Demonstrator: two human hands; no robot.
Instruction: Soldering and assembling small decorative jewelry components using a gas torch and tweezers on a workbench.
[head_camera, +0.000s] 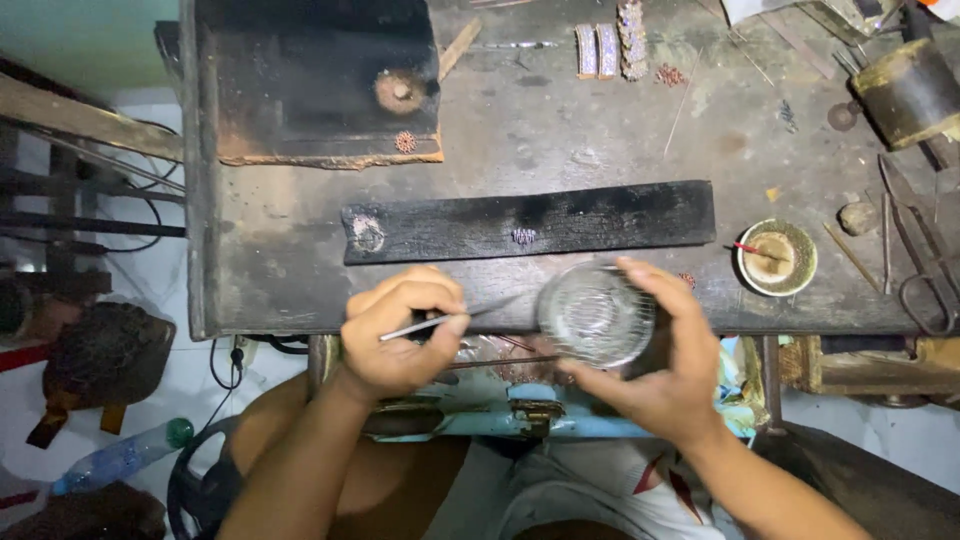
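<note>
My left hand (400, 330) is closed around thin metal tweezers (470, 317) whose tips point right, toward a small clear glass dish (596, 314). My right hand (670, 350) grips that dish by its rim, holding it at the front edge of the dark workbench (560, 130). Just beyond both hands lies a long charred wooden strip (600, 218) with a small beaded metal piece (523, 236) resting on it.
A scorched block (320, 80) with small round pieces sits at the back left. Ornamented strips (610, 45) lie at the back. A small brass bowl (777, 258), scissors (925, 260) and a metal cylinder (908, 92) stand on the right. An open drawer (480, 400) is below.
</note>
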